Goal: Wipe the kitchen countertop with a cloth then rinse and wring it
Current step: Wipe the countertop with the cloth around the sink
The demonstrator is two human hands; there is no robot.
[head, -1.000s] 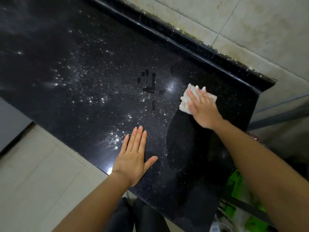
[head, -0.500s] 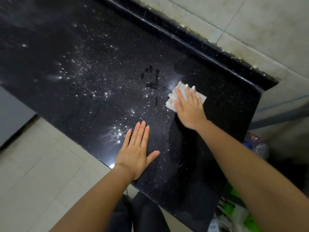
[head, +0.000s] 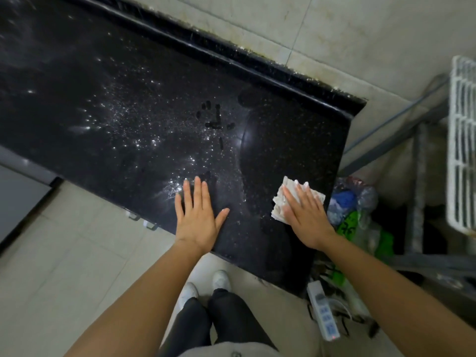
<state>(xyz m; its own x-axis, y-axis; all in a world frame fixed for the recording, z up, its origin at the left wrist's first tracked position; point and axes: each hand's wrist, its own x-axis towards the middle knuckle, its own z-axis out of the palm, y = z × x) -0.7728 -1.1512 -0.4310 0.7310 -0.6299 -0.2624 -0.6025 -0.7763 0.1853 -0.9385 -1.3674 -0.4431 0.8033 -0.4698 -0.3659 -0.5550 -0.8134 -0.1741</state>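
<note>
A black speckled countertop [head: 134,119] runs from upper left to the right, wet and glinting with droplets on its left part. A folded white cloth [head: 282,202] lies near the counter's front right corner, pressed flat under my right hand [head: 306,217], whose fingers cover most of it. My left hand [head: 197,220] rests palm down with fingers spread on the counter's front edge, a short way left of the cloth. A curved streak marks the wiped area between the two hands and farther back.
A raised black ledge [head: 257,63] borders the counter against the tiled wall. Right of the counter's end stand plastic bags [head: 353,217], a white power strip [head: 324,313] on the floor, and a white wire rack [head: 462,140]. My feet [head: 206,287] stand on pale floor tiles.
My right hand has dragged the cloth from the back middle of the counter toward the front right corner. The left hand stays put. The view has tilted down.
</note>
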